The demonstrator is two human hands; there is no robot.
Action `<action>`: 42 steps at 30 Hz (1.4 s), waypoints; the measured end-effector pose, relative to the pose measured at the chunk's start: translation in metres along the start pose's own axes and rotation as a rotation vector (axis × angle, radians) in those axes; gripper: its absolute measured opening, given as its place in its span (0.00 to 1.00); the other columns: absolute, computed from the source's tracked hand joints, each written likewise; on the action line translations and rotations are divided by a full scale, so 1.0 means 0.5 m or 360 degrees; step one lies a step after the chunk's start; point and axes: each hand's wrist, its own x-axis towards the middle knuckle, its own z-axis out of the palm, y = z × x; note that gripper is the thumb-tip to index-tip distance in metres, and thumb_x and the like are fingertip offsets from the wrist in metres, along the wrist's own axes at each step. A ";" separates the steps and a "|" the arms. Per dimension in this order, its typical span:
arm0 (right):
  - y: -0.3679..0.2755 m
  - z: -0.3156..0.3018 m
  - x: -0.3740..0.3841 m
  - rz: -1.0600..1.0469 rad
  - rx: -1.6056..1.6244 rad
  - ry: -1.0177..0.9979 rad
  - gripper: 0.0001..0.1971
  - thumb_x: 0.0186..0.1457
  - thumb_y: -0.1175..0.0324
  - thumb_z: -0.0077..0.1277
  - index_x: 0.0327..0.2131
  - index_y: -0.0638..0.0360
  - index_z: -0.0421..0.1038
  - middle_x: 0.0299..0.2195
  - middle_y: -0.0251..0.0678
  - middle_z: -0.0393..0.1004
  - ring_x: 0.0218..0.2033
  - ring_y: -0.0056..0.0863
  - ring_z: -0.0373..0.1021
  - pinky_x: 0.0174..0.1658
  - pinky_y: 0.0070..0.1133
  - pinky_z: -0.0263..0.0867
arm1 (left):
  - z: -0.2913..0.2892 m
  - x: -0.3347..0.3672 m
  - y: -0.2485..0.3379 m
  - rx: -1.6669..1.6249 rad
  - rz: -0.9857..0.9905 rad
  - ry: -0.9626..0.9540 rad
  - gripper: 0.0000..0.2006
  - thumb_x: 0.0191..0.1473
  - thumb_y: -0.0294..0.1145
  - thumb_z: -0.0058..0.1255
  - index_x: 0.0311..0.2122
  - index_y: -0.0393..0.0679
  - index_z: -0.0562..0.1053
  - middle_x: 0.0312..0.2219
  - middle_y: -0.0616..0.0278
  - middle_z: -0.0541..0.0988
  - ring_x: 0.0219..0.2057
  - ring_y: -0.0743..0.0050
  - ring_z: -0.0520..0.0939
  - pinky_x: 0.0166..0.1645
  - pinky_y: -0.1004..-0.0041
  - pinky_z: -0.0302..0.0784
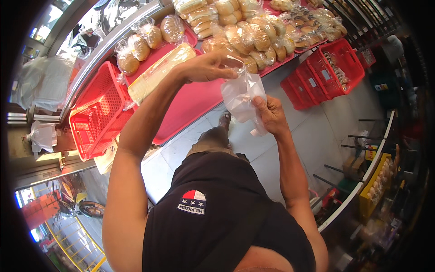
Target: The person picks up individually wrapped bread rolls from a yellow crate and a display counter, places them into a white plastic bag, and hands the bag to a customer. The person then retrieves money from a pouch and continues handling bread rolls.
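Observation:
A thin, whitish see-through plastic bag point(239, 97) hangs crumpled between my two hands, above the floor beside the bread table. My right hand point(271, 113) grips its right side, thumb pressed on the film. At its upper edge, my left hand point(210, 67) has bent fingers on the film; part of the fingertips is hard to make out. Just beyond the left hand lie bagged bread rolls point(242, 40). Under the left forearm is a long pale wrapped loaf point(158, 75) on a red tray point(192, 102).
Round bagged loaves point(136, 50) line the table's far left. An upright red basket point(97, 115) stands at left, and stacked red crates point(324, 75) are on the floor at right. A rack with protruding rods point(358, 172) edges the right side. Tiled floor point(267, 156) shows below my hands.

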 end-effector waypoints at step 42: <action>-0.063 -0.532 0.609 -0.0176 -0.0019 -0.0275 0.08 0.60 0.70 0.59 0.40 0.65 0.78 0.32 0.30 0.77 0.31 0.12 0.70 0.35 0.14 0.66 | 0.109 0.619 -0.012 -0.1764 0.0124 0.1405 0.10 0.66 0.35 0.51 0.43 0.39 0.76 0.39 0.61 0.82 0.40 0.79 0.82 0.46 0.77 0.80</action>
